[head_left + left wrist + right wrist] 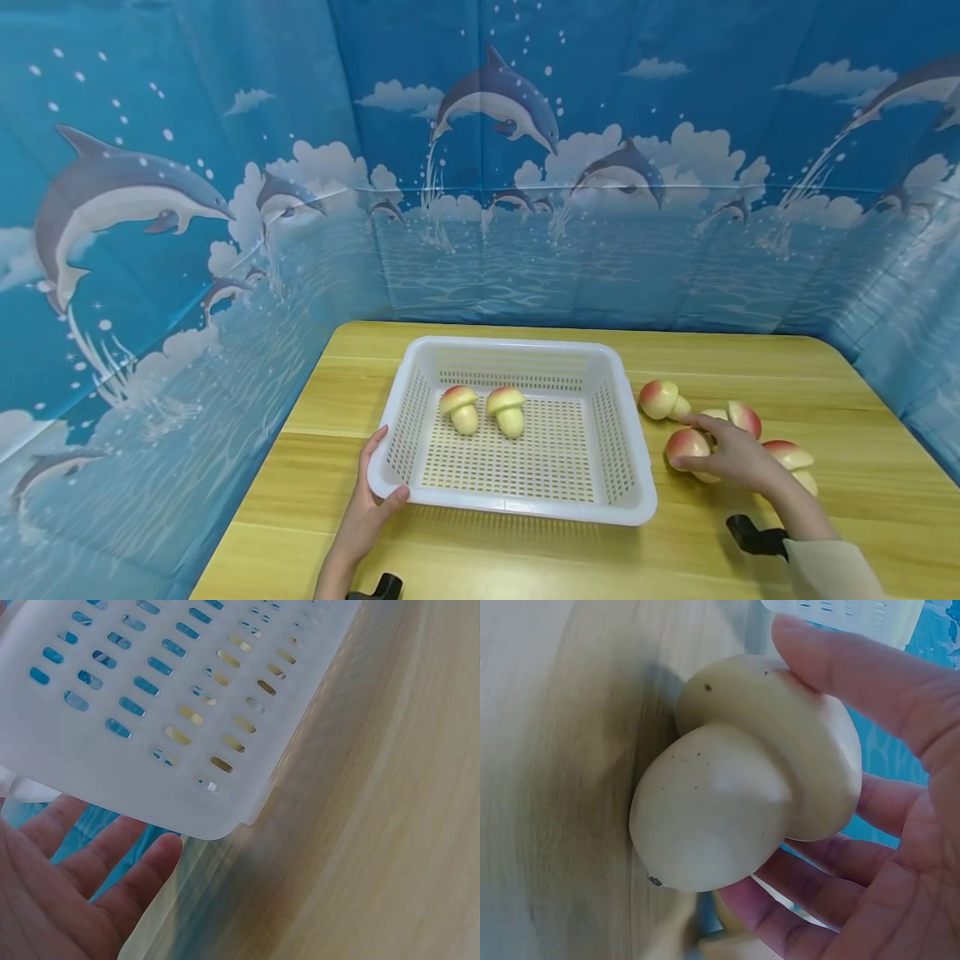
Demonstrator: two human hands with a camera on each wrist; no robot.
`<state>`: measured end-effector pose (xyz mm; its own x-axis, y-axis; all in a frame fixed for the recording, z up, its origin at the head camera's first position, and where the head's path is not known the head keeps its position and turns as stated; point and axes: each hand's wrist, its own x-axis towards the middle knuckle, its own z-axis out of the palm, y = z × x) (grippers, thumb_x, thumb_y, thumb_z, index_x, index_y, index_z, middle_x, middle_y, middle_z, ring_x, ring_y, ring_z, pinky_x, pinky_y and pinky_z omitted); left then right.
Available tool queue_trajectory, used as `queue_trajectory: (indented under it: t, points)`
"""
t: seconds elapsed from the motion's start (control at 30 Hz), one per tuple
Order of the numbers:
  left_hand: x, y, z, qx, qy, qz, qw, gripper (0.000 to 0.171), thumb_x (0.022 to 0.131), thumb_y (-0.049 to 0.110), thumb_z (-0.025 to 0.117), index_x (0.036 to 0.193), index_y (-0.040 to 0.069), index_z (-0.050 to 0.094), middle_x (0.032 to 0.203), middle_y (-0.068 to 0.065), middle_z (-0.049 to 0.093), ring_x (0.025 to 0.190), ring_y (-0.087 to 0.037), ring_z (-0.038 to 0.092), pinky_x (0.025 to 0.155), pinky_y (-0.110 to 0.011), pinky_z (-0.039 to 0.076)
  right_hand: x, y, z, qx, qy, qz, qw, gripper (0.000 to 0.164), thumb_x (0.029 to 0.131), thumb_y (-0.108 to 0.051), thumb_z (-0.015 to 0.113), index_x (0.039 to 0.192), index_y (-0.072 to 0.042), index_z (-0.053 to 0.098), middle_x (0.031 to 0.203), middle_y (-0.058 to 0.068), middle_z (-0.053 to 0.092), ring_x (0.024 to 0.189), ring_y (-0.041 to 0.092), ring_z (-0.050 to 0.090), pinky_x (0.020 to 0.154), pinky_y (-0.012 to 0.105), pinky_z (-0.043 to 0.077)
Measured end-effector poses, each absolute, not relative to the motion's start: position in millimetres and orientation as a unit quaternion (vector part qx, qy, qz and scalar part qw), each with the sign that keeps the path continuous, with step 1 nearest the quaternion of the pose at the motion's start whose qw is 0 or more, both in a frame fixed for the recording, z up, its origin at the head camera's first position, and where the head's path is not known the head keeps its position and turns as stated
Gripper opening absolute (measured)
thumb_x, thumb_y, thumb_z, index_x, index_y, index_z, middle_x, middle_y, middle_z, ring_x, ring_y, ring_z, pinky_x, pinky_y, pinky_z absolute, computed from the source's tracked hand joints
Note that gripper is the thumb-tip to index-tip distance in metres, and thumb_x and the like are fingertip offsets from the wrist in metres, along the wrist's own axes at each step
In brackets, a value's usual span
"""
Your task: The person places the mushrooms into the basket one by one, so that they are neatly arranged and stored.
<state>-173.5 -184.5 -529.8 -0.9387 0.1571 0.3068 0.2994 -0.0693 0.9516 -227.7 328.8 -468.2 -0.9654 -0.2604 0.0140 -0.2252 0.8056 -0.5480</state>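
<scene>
Though wide, right fingers point(814, 889) round mushroom point(712, 802)

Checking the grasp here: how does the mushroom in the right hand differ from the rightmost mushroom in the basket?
The right hand grips the held mushroom; no hand touches the basket mushroom. The held mushroom is outside the basket, partly covered by the right hand in the head view; the basket mushroom lies inside, in full view. Both have a pale stem and reddish-topped cap.
</scene>
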Motion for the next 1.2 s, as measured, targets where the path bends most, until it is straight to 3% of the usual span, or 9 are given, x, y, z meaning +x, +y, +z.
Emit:
queue_trajectory:
  t: [0.4,0.77,1.0,1.2]
  points:
    - [-173.2,-184.8,-529.7,-0.16,-0.68,-0.714,0.05,0.081,0.087,0.002,0.061,0.151,0.021,0.015,0.147,-0.024,0.026,0.123,-0.046,0.039,0.093,-0.035,0.044,-224.1,328.5,-469.1,-0.115,0.95,-0.288,0.038,0.081,0.075,-0.042,0.078,0.13,0.009,0.048,0.125,0.036,0.048,0.107,0.051,0.05,0.078,0.058,0.045]
    - [-173.5,-185.2,-529.5,-0.159,-0.68,-0.714,0.05,0.081,0.087,0.002,0.06,0.15,0.021,0.015,0.147,-0.023,0.026,0.124,-0.045,0.039,0.093,-0.036,0.043,-223.5,330.7,-472.6,-0.091,0.949,-0.295,0.068,0.087,0.076,-0.043,0.077,0.135,0.009,0.04,0.123,0.037,0.048,0.088,0.03,0.057,0.066,0.039,0.047]
    - [-173.8,-185.1,-529.5,-0.16,-0.68,-0.714,0.052,0.081,0.087,0.003,0.061,0.15,0.021,0.015,0.147,-0.023,0.027,0.123,-0.046,0.039,0.092,-0.036,0.044,-223.3,330.5,-473.1,-0.086,0.951,-0.291,0.066,0.087,0.078,-0.045,0.075,0.136,0.009,0.039,0.125,0.039,0.046,0.093,0.037,0.056,0.068,0.046,0.049]
    - [-174.0,-184.2,-529.3,-0.165,-0.678,-0.715,0.049,0.082,0.086,0.003,0.062,0.15,0.021,0.015,0.147,-0.024,0.027,0.123,-0.047,0.039,0.093,-0.04,0.044,-220.2,331.5,-476.6,-0.08,0.949,-0.298,0.065,0.086,0.079,-0.045,0.074,0.136,0.009,0.039,0.126,0.038,0.045,0.094,0.037,0.057,0.068,0.045,0.05]
